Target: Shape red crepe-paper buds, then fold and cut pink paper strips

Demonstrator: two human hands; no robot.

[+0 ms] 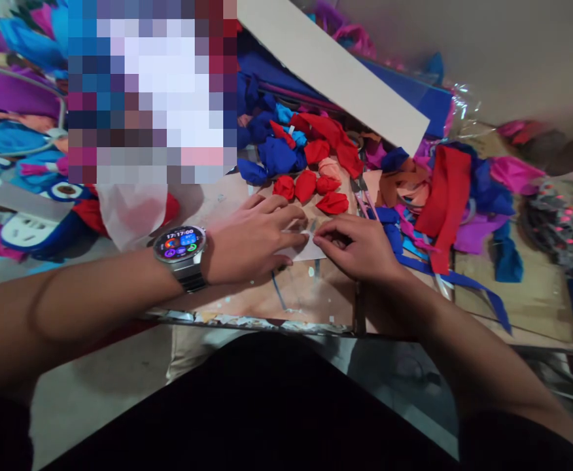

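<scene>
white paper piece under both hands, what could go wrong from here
1. The white paper piece is small and pinched between the left hand and the right hand; uneven pressure could crease it crookedly or tear it.
2. The red crumpled pieces lie just past the fingers; a slip could scatter them.
3. The board looks blotchy, which might mark the paper.

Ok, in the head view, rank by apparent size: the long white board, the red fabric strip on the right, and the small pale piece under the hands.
1. white board, largest, though it lies farther from the camera
2. red fabric strip
3. small pale piece, partly hidden by the left hand and right hand
</scene>
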